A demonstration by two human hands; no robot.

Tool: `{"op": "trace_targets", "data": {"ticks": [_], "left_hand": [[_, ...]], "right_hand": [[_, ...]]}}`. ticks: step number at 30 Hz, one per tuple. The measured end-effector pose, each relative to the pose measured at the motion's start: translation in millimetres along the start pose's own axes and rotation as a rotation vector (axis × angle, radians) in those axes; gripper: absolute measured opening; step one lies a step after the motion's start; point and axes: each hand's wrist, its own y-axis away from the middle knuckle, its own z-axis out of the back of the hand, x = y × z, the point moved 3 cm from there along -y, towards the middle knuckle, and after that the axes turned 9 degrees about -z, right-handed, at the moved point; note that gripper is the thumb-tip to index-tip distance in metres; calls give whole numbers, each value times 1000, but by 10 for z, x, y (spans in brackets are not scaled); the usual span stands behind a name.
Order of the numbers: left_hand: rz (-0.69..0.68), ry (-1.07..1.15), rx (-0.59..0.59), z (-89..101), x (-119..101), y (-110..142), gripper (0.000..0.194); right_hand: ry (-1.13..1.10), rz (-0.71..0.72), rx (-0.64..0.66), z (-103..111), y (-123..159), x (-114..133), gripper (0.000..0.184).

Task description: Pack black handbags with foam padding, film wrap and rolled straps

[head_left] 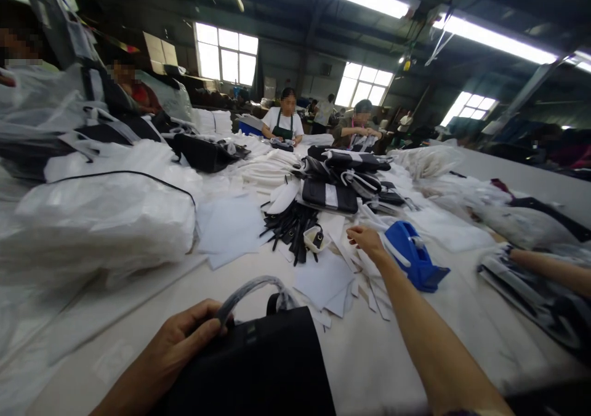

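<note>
My left hand grips the near left edge of a black bag with a grey handle loop, lying on the white table right in front of me. My right hand is stretched far forward, fingers curled down onto the scattered white paper sheets, just left of a blue tape dispenser. What its fingertips pinch is not clear. A heap of black straps lies to its left.
Big white plastic bundles fill the left side. Stacked black bags sit beyond the straps. Another person's forearm rests at the right over a packed bag. Several workers stand at the table's far end.
</note>
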Motion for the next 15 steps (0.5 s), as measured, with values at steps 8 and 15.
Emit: {"op": "trace_targets", "data": {"ticks": [8, 15], "left_hand": [[28, 7, -6, 11, 99, 9, 36], [27, 40, -42, 61, 262, -43, 39]], "right_hand": [[388, -154, 34, 830, 389, -830, 22], [407, -114, -83, 45, 797, -835, 50]]}}
